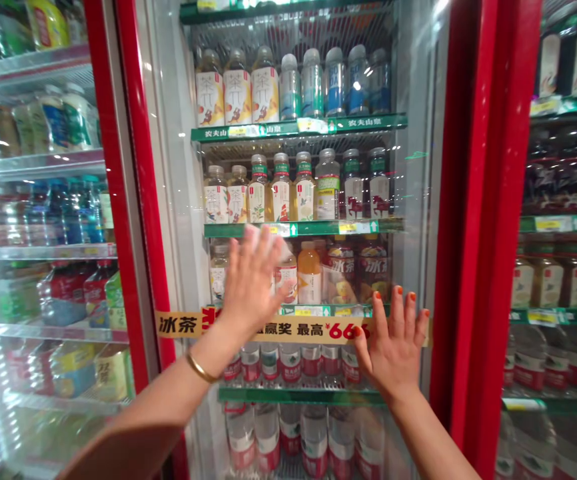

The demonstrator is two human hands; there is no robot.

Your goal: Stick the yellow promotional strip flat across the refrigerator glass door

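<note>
The left hand (251,283), a thin gold bangle (199,367) on its wrist, is open with the fingers up and its palm toward the glass door (411,267) of a drinks cooler. It is blurred, so it may be pressing or just off the pane; I can't be sure. The right hand (393,343) is also open, fingers spread, and its orange-painted fingertips (397,292) seem to rest on the glass beside a yellow promotional strip (298,328). Neither hand is clenched or grasping anything. The door looks heavy, stiff and slick, with little purchase for a flat palm; the red door frame (483,200) looks the firmer place to take hold. Behind the glass, green-edged shelves (298,127) carry bottled tea (237,97) and bottled water (313,440). More bottles (63,213) stand behind a neighbouring cooler door on the left.
</note>
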